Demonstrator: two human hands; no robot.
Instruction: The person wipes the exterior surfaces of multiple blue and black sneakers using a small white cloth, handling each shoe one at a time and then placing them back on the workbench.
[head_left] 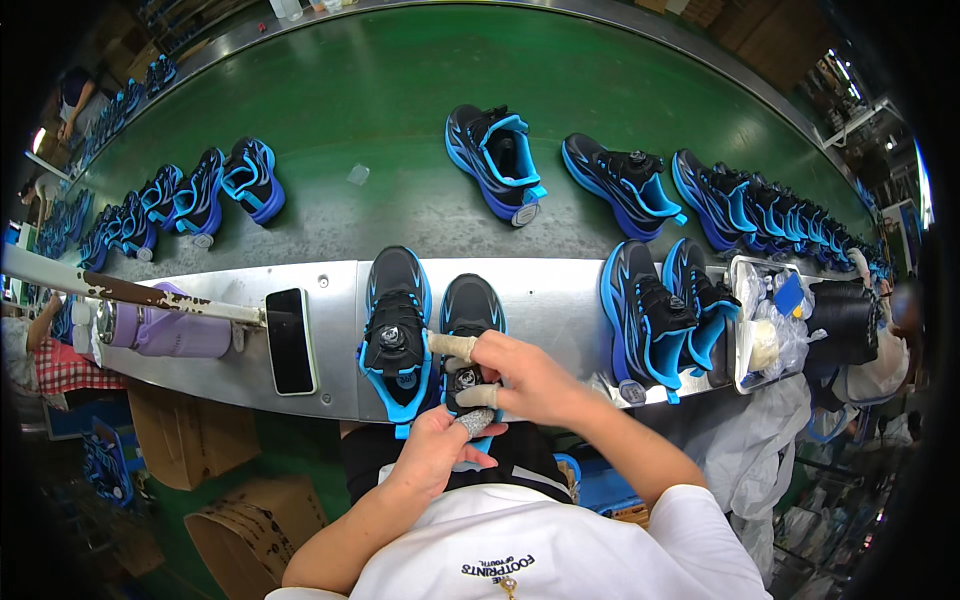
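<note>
A black sneaker [472, 305] with a blue sole stands toe-away on the steel ledge in front of me. My right hand [525, 380] reaches over it from the right, its finger-cot-covered fingers closed around the round lacing dial [465, 380] on the tongue. At the heel, my left hand [437, 450] grips the collar, with a grey wrap on one finger; part of its hold is hidden. Close on the left stands a matching sneaker [397, 300], its dial and light-blue lining showing, with neither hand on it.
A phone [291, 341] and a lilac tumbler [180, 322] lie left on the ledge, by a chipped white bar [120, 285]. Right are two sneakers [640, 320] and a white tray [740, 345] of plastic bags. More sneakers [495, 165] line the green belt [370, 90]. Cardboard boxes [255, 525] sit below.
</note>
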